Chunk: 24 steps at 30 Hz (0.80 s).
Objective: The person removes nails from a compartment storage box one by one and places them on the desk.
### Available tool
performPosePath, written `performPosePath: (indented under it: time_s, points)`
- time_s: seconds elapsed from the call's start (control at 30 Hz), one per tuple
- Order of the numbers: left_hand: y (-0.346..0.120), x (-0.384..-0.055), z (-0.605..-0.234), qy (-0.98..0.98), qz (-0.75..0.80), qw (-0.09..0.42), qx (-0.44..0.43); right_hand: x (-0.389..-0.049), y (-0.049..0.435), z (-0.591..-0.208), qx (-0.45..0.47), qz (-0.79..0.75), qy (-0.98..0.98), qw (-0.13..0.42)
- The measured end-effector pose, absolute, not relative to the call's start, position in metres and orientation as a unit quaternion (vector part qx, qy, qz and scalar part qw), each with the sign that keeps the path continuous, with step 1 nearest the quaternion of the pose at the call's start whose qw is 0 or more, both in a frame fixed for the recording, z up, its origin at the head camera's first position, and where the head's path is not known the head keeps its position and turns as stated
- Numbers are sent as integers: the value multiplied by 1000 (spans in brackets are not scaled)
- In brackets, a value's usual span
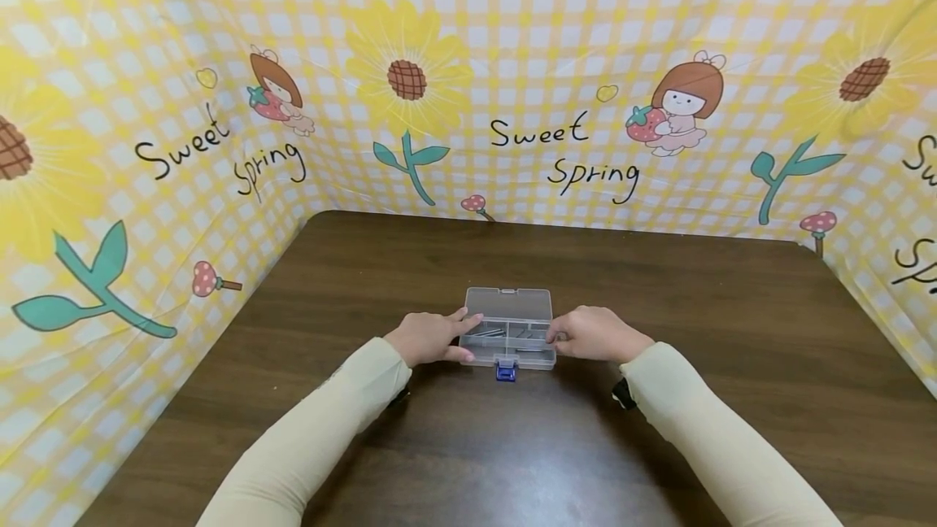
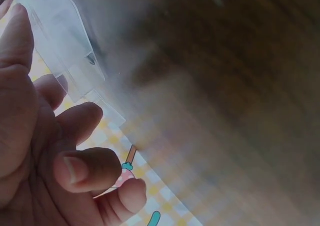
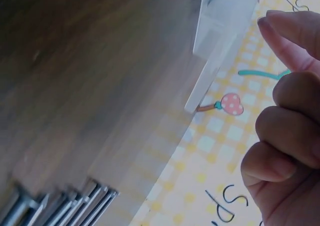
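The person's left hand (image 1: 433,337) rests against the nine o'clock end of the clear case (image 1: 534,363), fingers spread and loosely bent, curled round nothing. The case lies between both hands, its long axis running nine to three, lid (image 1: 508,304) tipped back toward twelve, blue latch (image 1: 506,372) at six. Metal pins (image 1: 492,333) in its left half are nearer that hand; those in its right half lie at nine o'clock from the right hand (image 1: 596,333), which sits at the three o'clock end, fingers curled, thumb and index tips together, nothing visible between them.
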<state>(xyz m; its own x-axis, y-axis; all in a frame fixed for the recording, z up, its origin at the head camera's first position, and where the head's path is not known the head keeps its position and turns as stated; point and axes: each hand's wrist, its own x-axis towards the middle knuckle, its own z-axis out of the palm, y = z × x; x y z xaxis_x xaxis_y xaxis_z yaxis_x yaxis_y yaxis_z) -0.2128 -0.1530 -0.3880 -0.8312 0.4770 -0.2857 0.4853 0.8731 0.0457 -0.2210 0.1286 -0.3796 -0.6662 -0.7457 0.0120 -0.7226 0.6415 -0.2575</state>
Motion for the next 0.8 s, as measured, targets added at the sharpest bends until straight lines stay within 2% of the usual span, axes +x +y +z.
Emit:
performPosePath:
  time_s: [0.23, 0.8]
  points:
    - [-151, -214, -388, 957, -17, 141, 254, -221, 117, -377, -407, -94, 906, 71]
    - [-152, -213, -387, 956, -20, 144, 254, -219, 96, -379, -415, -30, 907, 68]
